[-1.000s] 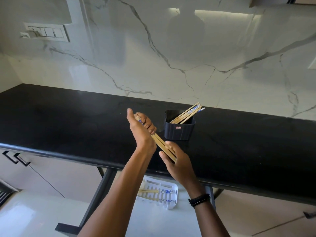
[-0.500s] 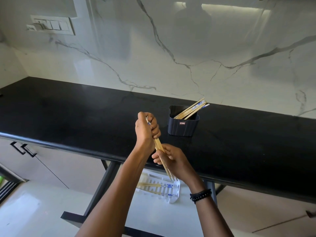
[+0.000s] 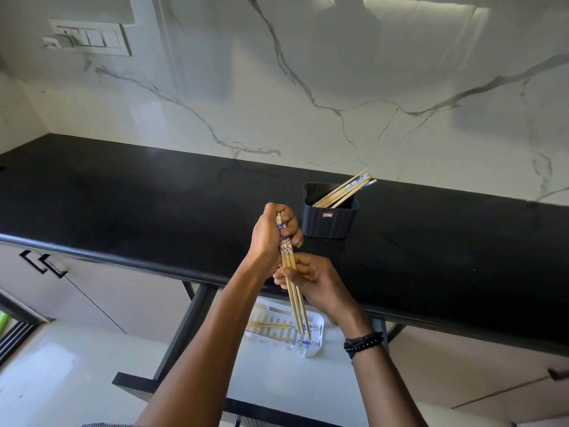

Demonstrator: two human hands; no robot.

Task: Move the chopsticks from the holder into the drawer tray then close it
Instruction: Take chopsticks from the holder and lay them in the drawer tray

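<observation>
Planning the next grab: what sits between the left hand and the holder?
Head view: only a narrow strip of bare counter separates the left hand from the holder.

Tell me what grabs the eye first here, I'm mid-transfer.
Dead centre, the left hand grips the patterned tops of a bundle of chopsticks while the right hand holds its middle, tips pointing down toward the white tray below the counter edge. Just behind, the dark holder on the black counter has leaning chopsticks in it.

Chopsticks [image 3: 289, 263] now near-upright, tips downward
</observation>
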